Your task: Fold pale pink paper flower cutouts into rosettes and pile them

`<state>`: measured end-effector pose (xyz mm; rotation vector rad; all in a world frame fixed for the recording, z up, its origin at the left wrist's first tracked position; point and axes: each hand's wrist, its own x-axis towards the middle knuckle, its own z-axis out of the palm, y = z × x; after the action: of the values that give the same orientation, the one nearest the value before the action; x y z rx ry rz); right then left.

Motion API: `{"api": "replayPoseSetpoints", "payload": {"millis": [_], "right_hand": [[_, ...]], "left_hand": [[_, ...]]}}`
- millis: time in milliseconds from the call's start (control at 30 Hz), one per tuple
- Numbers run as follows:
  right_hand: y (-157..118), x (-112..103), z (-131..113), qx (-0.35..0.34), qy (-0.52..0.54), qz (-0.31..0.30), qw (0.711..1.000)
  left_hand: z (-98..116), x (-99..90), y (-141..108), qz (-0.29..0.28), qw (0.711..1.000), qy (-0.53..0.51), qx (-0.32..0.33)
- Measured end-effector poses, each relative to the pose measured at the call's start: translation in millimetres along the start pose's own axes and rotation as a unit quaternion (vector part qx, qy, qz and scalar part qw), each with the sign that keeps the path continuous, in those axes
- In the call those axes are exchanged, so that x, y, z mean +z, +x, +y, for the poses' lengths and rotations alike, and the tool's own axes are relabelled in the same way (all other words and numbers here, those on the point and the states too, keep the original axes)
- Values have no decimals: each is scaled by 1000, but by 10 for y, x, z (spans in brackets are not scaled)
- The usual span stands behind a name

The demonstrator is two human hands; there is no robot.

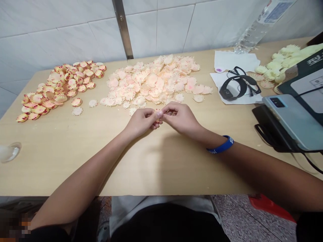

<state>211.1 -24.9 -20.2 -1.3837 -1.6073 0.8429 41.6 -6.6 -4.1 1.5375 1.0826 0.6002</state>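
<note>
My left hand (144,121) and my right hand (180,118) meet above the middle of the table, thumbs and fingertips pressed together. Between them is a small flower piece with red-tipped edges, mostly covered by the fingers. Just beyond lies a wide heap of pale pink flower pieces (153,80). To the left sits a heap of yellowish pieces with dark red edges (59,87). A few loose pieces, one pale (77,111) and one red-edged (76,102), rest between the two heaps.
Glasses and a black wristband (233,88) lie on white paper (219,96) at the right. Near them are a phone (296,121), a dark box (305,77), pale green pieces (282,60) and a plastic bottle (257,30). A clear round object (13,152) stands at the left.
</note>
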Motion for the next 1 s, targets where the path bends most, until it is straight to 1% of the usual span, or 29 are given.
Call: {"api": "replayPoseSetpoints", "payload": {"millis": [100,167,267,333,467,567,700,767,833,933,1000], "right_hand": [[38,-40,28,46,38,-24,998],[53,-53,44,44,45,-37,997],[68,-69,61,29,61,-58,996],[75,-92,65,27,83,-84,993],[92,-180,66,21,121,-158,980],[124,-261,92,19,145,-222,964],[192,-359,149,24,199,-326,924],[220,-395,162,19,210,-365,907],[237,-418,160,18,212,-383,899],[238,-428,143,35,229,-385,893],[227,-419,133,52,244,-382,890]], "left_hand": [[20,14,-40,-2,994,102,40],[31,27,-54,8,987,147,59],[41,37,-56,37,977,191,86],[43,29,-53,38,972,206,106],[39,-19,-53,-5,970,210,124],[42,-67,-55,-19,968,218,122],[66,-127,-48,-66,969,210,110],[81,-152,-42,-88,966,217,114],[96,-171,-44,-102,961,229,118],[117,-176,-72,-108,955,252,116],[127,-154,-101,-92,955,262,106]]}}
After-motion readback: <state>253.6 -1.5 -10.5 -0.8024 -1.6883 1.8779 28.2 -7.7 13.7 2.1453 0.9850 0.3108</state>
